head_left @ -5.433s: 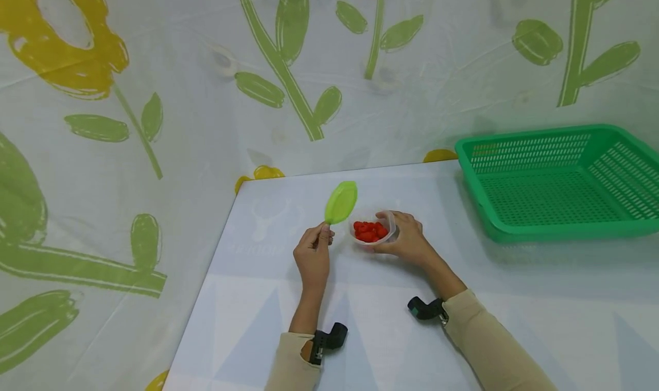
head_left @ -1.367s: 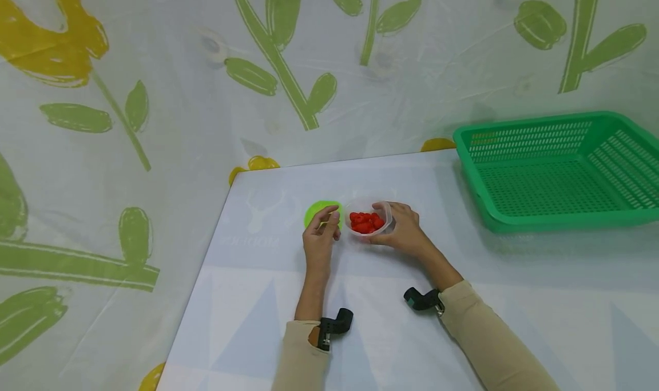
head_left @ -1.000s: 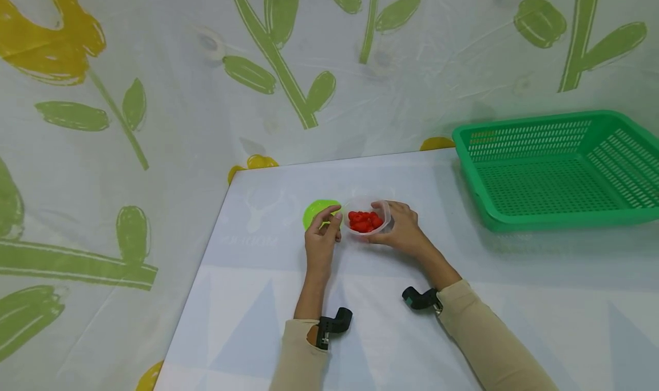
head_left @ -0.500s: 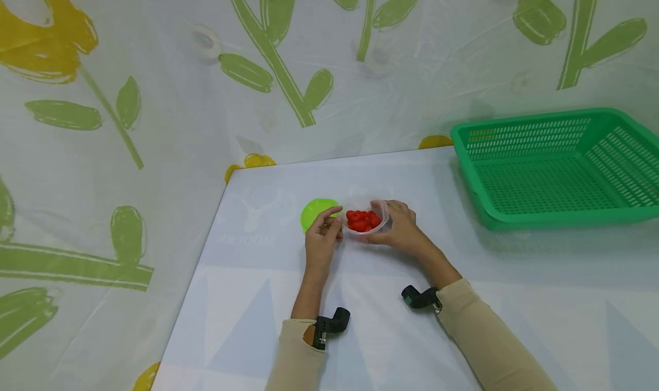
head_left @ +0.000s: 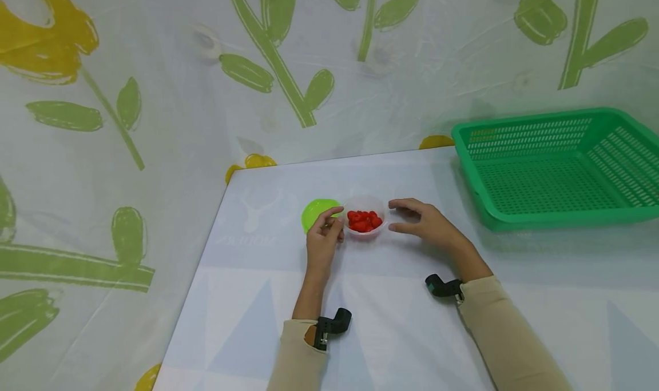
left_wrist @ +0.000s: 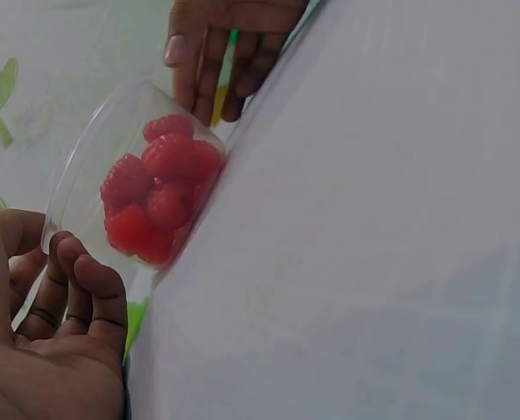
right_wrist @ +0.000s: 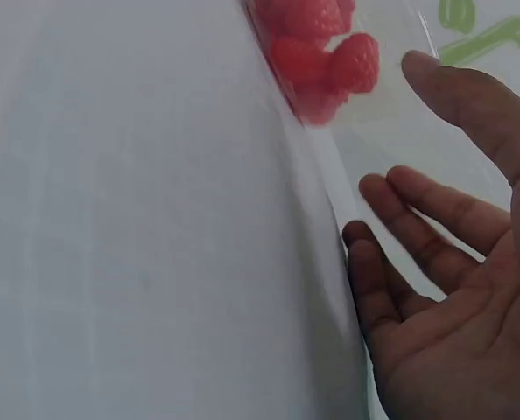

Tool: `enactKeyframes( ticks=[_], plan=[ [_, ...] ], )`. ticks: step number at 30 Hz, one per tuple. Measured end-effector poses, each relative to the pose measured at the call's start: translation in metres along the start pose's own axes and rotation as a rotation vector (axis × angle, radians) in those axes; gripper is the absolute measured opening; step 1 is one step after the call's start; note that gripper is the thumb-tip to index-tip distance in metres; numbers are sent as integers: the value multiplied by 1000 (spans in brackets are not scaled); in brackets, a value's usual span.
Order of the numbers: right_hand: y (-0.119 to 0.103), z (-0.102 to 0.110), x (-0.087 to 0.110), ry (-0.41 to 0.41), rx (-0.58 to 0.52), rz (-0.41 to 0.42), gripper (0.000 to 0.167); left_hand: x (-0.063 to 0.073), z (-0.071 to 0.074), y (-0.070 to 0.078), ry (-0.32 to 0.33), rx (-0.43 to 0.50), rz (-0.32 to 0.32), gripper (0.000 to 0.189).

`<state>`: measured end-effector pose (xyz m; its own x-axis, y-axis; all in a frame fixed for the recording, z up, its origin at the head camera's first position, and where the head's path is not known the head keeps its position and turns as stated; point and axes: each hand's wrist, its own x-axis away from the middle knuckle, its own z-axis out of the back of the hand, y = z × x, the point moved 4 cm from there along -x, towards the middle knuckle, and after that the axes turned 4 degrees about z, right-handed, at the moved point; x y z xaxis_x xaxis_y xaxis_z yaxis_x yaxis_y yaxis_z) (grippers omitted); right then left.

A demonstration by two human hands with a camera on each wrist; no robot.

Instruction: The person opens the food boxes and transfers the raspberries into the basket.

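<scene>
A clear plastic bowl (head_left: 364,203) of raspberries (head_left: 363,222) stands on the table. My left hand (head_left: 322,243) is at the bowl's left side, its index fingertip right at the rim and the other fingers loosely bent. In the left wrist view, those fingers (left_wrist: 94,280) lie close by the bowl's edge. On the right, my right hand (head_left: 427,222) stands a short gap away from the bowl, thumb and fingers spread, holding nothing. A round lime-green lid (head_left: 315,212) lies flat on the table behind the left hand, which partly covers it.
A large green plastic basket (head_left: 566,216) with slotted sides sits at the back right of the white table (head_left: 391,322). Behind and to the left hangs a curtain (head_left: 180,122) printed with flowers and leaves.
The lime-green lid, held up in my left hand at first, now lies on the table. My right hand, which gripped the bowl until half a second ago, has let go and moved right.
</scene>
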<state>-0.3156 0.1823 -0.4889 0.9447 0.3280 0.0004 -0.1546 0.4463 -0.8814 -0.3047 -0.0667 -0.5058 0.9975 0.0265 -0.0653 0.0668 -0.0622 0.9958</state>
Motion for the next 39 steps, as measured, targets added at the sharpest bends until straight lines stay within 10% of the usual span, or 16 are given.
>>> enactKeyframes(
  ticks=[15,28,39],
  plan=[
    [-22,23,19,122,96,117,38,2,-8,-3,8,-5,16,24],
    [-62,28,5,-81,218,261,34,7,-3,4,34,-8,30,24],
    [-73,18,-17,-134,203,168,26,6,-4,5,52,-29,48,22]
  ],
)
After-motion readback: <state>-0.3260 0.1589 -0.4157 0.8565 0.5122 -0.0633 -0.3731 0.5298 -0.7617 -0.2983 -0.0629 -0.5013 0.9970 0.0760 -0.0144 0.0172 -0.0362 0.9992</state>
